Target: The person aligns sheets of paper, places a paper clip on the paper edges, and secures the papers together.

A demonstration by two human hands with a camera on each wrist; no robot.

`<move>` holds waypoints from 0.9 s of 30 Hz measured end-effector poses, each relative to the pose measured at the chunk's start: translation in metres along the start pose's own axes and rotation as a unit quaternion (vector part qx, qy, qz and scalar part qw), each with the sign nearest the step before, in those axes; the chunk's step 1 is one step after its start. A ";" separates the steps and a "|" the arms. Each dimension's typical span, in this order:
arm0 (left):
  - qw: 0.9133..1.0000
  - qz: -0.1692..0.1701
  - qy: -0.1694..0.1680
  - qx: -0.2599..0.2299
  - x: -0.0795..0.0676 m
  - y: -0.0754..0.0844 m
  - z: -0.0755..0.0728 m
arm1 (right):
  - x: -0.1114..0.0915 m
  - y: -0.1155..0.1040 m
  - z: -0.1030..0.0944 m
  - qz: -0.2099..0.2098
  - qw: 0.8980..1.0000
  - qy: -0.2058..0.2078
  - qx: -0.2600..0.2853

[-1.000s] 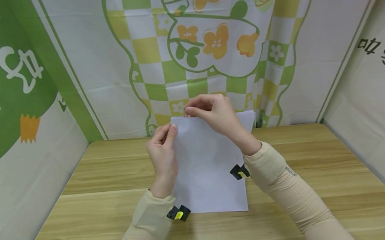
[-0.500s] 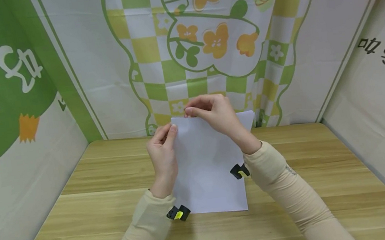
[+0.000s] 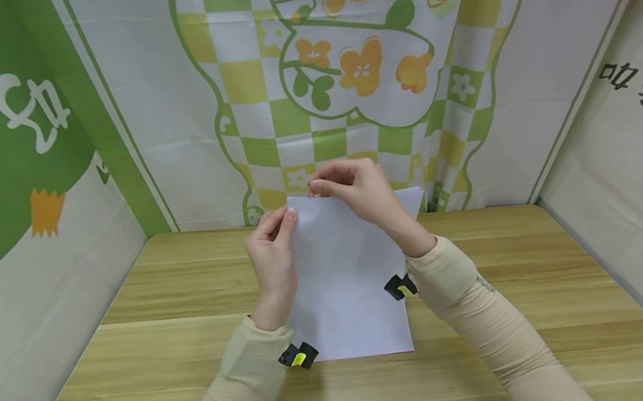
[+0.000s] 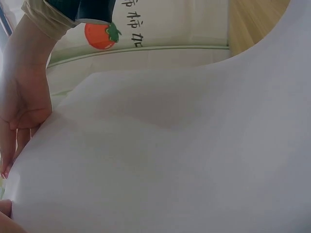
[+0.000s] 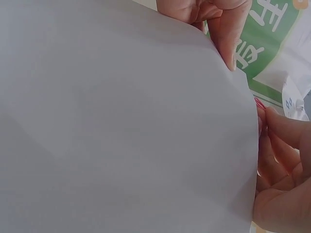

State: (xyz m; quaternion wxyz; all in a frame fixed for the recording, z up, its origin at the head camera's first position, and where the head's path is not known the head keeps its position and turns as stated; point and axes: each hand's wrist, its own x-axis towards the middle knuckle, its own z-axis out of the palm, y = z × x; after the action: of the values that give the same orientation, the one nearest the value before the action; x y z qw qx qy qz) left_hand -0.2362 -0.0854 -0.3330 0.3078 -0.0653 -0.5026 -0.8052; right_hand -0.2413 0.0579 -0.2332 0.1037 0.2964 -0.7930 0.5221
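Note:
White paper sheets (image 3: pixel 349 278) stand tilted up from the table, with slightly offset edges at the upper right corner. My left hand (image 3: pixel 271 254) pinches their upper left edge, thumb on the near face. At the top edge, just right of that corner, my right hand (image 3: pixel 365 196) pinches a small pink-red paper clip (image 5: pixel 260 103). The clip's looped wire shows beside the paper edge in the right wrist view. Whether it sits over the sheets is hard to tell. Paper fills most of both wrist views and hides part of the right fingers.
A wooden table (image 3: pixel 165 356) lies under the hands. Printed curtains (image 3: pixel 175 111) hang behind it and along both sides. Each sleeve carries a black and yellow wrist piece (image 3: pixel 298 356), close to the paper.
The sheets' upper right corner has shifted slightly left and down. Both hands stay almost in place, keeping their pinches.

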 end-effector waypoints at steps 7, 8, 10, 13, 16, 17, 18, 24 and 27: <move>1.000 0.004 -0.005 0.012 0.000 0.000 -0.002 | 0.000 -0.001 0.000 0.001 1.000 -0.006 -0.003; 1.000 0.005 -0.006 0.015 0.001 0.000 -0.002 | 0.000 0.000 0.001 0.002 1.000 -0.006 -0.006; 1.000 0.004 -0.005 0.020 0.001 -0.001 -0.002 | 0.001 0.003 0.001 0.004 1.000 -0.007 -0.008; 1.000 0.001 -0.004 0.027 0.001 -0.001 -0.002 | 0.006 0.016 0.002 0.005 1.000 -0.008 -0.005; 1.000 0.000 -0.001 0.025 0.001 -0.001 -0.001 | 0.010 0.030 0.002 0.001 1.000 -0.007 -0.001; 1.000 -0.001 -0.001 0.024 0.000 0.000 -0.001 | 0.010 0.031 0.002 -0.002 1.000 -0.007 -0.001; 1.000 -0.001 -0.001 0.023 0.000 0.000 -0.001 | 0.010 0.033 0.001 -0.005 1.000 -0.007 0.000; 1.000 0.002 0.002 0.026 -0.001 0.000 0.000 | 0.009 0.034 0.001 -0.013 1.000 -0.009 0.004; 1.000 0.001 0.005 0.024 -0.001 0.000 0.000 | 0.009 0.034 0.001 -0.008 1.000 -0.010 0.003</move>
State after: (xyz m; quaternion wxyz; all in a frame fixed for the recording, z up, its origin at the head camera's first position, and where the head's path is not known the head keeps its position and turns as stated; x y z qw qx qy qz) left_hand -0.2356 -0.0847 -0.3335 0.3128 -0.0551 -0.5198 -0.7931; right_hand -0.2680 0.0633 -0.2553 0.0991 0.3079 -0.7902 0.5206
